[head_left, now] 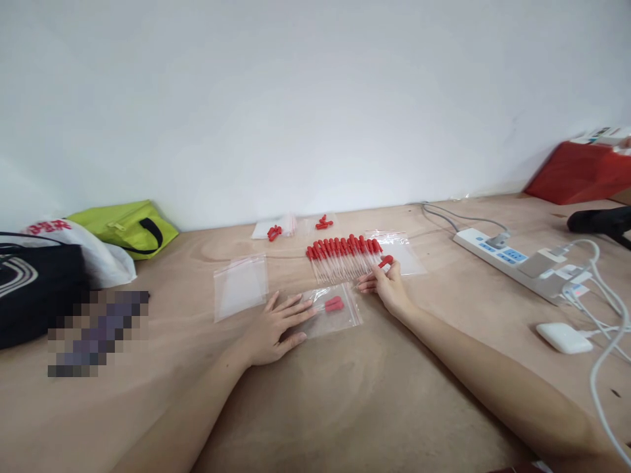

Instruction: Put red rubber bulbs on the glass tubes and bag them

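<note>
I am pressing my left hand (273,326) flat on the bag (331,311) to steady it, while my right hand (387,284) is pinching a dropper (386,261) beside the row (344,257).

Lime-green zip pouch (125,226), black bag (34,282), white power strip (513,261) with cables, white charger case (564,337), red box (579,172), wooden tabletop (345,394).

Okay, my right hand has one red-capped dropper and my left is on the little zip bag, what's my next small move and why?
Probably bring the right hand and its dropper toward the mouth of the zip bag. The left hand already lies flat on that bag, which holds a red-capped piece, and the row of droppers lies just behind.
</note>
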The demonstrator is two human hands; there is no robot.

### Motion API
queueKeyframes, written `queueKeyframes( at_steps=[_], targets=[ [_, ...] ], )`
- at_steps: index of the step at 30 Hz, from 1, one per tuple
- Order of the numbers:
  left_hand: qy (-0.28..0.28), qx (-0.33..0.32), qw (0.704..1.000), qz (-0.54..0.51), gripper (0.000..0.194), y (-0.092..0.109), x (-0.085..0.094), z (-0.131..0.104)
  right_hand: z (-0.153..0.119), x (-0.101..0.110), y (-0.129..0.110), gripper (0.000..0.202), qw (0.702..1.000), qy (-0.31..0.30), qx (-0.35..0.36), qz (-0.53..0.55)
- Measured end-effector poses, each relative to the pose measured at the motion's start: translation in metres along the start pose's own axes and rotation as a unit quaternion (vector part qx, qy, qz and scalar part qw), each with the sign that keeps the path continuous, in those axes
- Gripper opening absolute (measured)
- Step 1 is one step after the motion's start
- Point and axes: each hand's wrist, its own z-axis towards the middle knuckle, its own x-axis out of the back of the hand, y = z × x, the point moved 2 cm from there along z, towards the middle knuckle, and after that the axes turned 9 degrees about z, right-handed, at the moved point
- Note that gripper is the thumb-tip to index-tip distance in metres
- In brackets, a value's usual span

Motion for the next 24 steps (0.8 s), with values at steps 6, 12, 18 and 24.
queueKeyframes(
  at_steps=[6,12,18,24],
  targets=[
    [0.008,-0.004,1.000,0.001,0.048,0.000,-0.001,-0.001,-0.004,-0.007,0.003,0.025,0.998,-0.015,-0.040,0.038],
    [0.006,-0.002,1.000,0.004,0.051,0.000,-0.001,-0.001,-0.003,-0.002,0.006,0.033,0.998,0.011,-0.002,0.060],
    [0.004,-0.002,1.000,-0.003,0.050,-0.001,0.000,-0.001,-0.008,-0.002,0.008,0.053,0.998,0.006,0.033,0.062],
    [0.003,-0.004,1.000,0.000,0.050,-0.001,-0.001,0.000,-0.012,-0.006,0.009,0.041,0.996,-0.046,0.029,-0.067]
  ],
)
